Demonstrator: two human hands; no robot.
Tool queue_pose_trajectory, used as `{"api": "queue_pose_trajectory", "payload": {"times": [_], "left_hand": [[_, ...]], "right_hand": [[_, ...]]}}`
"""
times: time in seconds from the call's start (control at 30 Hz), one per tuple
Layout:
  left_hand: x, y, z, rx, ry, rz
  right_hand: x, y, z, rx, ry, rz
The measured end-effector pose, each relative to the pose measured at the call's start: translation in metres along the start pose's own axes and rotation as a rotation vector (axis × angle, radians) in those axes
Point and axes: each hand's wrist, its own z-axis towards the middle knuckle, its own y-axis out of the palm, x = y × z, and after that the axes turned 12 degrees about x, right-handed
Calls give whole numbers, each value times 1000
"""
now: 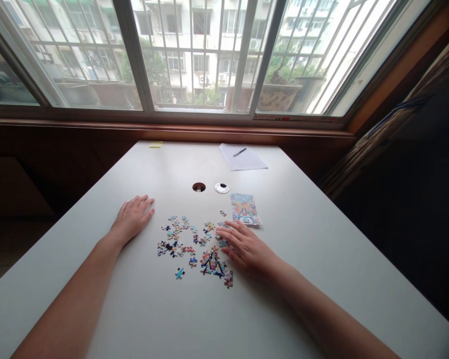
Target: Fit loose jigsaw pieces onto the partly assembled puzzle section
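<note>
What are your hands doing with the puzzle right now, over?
Left hand flat on the table, holding nothing. Right hand open, fingertips on the loose puzzle pieces. Picture card just beyond the right hand. Nothing covering the pieces.

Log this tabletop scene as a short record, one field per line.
surface: white table under a window
left hand: flat on the table, apart from the pieces, holding nothing
right hand: fingers spread over the right edge of the puzzle pieces
joined cluster: a few pieces fitted together by the right hand
reference picture: beyond the right hand
far end: paper sheet with pen
</note>
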Motion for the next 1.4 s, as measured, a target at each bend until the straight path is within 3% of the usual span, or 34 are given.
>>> {"api": "queue_pose_trajectory", "payload": {"times": [0.43,1.4], "left_hand": [[2,-2,-3,6,2,-12],[-3,2,-5,51,36,-43]], "right_hand": [[15,-14,-1,83,-78,54],[21,-30,-5,-63,-49,32]]}}
